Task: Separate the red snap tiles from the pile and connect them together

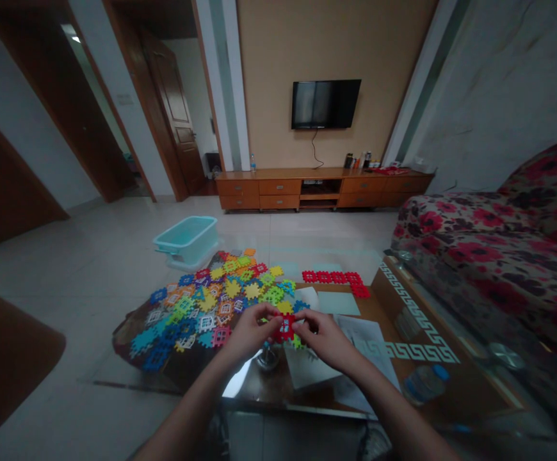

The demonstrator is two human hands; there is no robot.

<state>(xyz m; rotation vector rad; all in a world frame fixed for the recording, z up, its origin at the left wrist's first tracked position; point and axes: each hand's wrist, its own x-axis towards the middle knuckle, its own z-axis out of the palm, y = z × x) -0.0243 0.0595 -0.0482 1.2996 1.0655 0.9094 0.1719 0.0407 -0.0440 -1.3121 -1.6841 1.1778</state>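
Glass-topped coffee table (415, 314): a heap of multicoloured interlocking plastic tiles (216, 301) is spread across it, with a joined red tile strip (336, 279) laid beyond. A red tile (285, 328) is held at the heap's edge, pinched by the fingers (271, 312) of the left hand (250, 333) and right hand (321, 339).

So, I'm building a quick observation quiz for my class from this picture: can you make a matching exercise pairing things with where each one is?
Things:
1. Teal plastic tub
2. Wall-mounted flat-screen TV
3. Row of joined red interlocking pieces
4. Single red interlocking piece

Places:
A. Between the left hand and right hand
B. On the floor beyond the table
C. On the glass tabletop, right of the multicoloured heap of pieces
D. On the wall above the wooden cabinet

Pairs: 1-B, 2-D, 3-C, 4-A
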